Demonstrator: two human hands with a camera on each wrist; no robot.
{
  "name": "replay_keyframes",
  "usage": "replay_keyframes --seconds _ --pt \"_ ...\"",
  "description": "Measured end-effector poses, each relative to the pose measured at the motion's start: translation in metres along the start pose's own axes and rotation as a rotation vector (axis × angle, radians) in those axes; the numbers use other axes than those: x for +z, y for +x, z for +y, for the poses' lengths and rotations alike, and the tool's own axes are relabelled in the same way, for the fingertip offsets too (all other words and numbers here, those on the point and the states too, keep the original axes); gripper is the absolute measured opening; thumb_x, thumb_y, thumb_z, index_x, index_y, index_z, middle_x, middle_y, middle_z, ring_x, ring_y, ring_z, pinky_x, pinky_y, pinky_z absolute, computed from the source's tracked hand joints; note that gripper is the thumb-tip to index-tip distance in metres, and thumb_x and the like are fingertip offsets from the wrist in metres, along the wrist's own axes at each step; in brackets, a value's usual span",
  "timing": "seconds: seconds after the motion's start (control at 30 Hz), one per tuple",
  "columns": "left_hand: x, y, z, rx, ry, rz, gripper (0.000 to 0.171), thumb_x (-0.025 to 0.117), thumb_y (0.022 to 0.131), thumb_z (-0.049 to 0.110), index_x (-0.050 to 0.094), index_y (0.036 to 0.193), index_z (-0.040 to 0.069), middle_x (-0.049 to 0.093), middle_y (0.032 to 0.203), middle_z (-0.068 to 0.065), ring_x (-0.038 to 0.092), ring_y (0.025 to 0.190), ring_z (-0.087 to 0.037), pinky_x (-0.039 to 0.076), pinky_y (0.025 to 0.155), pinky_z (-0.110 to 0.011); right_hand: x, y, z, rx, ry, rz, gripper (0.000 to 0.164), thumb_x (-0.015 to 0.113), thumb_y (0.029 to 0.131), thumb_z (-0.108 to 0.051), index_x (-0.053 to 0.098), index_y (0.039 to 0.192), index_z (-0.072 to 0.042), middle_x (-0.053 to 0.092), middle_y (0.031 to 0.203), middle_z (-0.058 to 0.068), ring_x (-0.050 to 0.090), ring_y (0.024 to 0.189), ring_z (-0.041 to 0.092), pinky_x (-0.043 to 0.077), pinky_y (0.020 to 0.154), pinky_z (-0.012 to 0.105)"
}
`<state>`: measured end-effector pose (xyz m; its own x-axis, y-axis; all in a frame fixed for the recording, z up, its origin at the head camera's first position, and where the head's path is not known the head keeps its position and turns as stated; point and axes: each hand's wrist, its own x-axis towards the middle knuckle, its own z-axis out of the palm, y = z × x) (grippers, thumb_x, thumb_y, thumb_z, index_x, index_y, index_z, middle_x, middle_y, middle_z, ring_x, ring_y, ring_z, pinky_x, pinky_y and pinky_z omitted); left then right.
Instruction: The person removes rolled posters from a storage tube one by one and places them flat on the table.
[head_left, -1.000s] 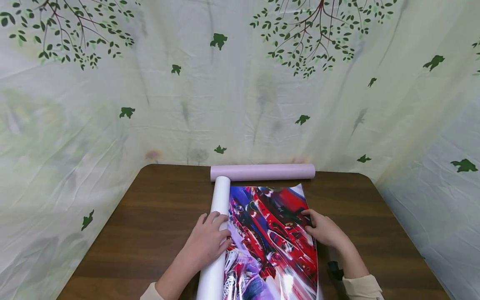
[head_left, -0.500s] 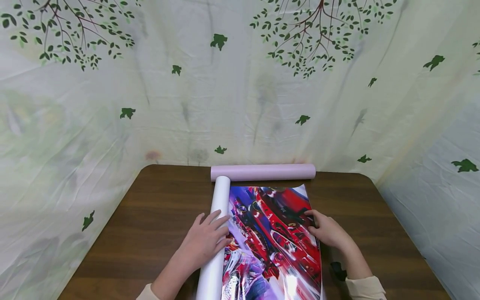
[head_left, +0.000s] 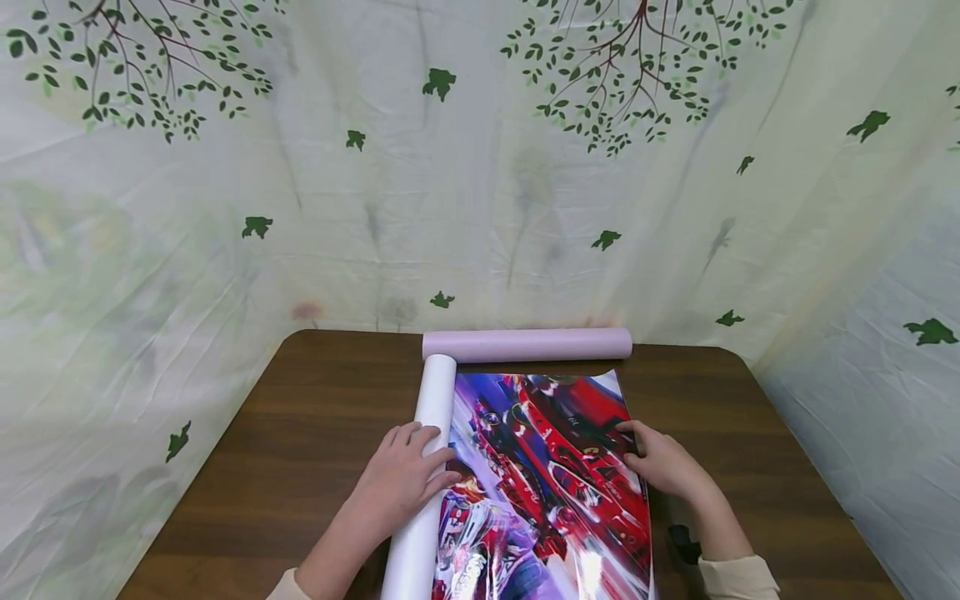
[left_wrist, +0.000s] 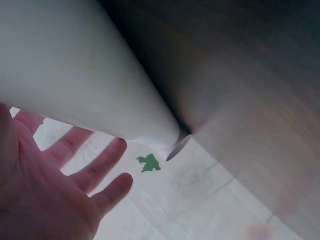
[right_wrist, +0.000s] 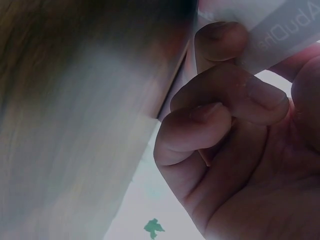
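Observation:
A glossy poster printed with red racing cars lies partly unrolled on the table. Its left side is still wound into a white roll. My left hand rests on that roll with fingers spread. In the left wrist view, the fingers of the left hand look fairly straight against the white roll. At the poster's right edge, my right hand pinches the sheet. The right wrist view shows the right hand with curled fingers by the poster's pale underside, where printed letters show.
A lilac roll lies crosswise along the back of the brown wooden table, close to the white roll's far end. Behind the table hangs a pale curtain with leaf prints.
My right hand has shifted a little right with the poster's edge. The white roll and my left hand have moved slightly left, so more of the print shows.

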<state>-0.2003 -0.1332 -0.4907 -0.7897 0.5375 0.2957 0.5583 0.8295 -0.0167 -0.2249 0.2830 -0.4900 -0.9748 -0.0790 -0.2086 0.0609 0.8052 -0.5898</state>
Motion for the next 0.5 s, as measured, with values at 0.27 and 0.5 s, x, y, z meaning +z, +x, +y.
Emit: replay_keyframes --seconds 0.27,0.5 --pt "0.002 -0.003 -0.004 -0.061 0.079 0.005 0.053 0.057 0.087 0.07 0.068 0.124 0.034 0.053 0.123 -0.018 0.049 0.116 -0.038 0.037 0.104 -0.056 -0.005 -0.003 0.005 -0.003 -0.01 0.007 0.046 0.062 0.094 -0.014 0.051 0.139 -0.009 0.06 0.087 0.01 0.048 0.063 0.017 0.039 0.058 0.031" --pt "0.006 -0.01 -0.012 -0.065 0.113 0.059 0.059 0.065 0.08 0.07 0.069 0.121 0.029 0.053 0.121 -0.021 0.048 0.116 -0.039 0.038 0.103 -0.058 -0.01 -0.007 0.01 0.022 0.018 0.012 0.047 0.06 0.095 -0.013 0.049 0.14 -0.01 0.056 0.078 0.007 0.043 0.056 0.018 0.036 0.055 0.032"
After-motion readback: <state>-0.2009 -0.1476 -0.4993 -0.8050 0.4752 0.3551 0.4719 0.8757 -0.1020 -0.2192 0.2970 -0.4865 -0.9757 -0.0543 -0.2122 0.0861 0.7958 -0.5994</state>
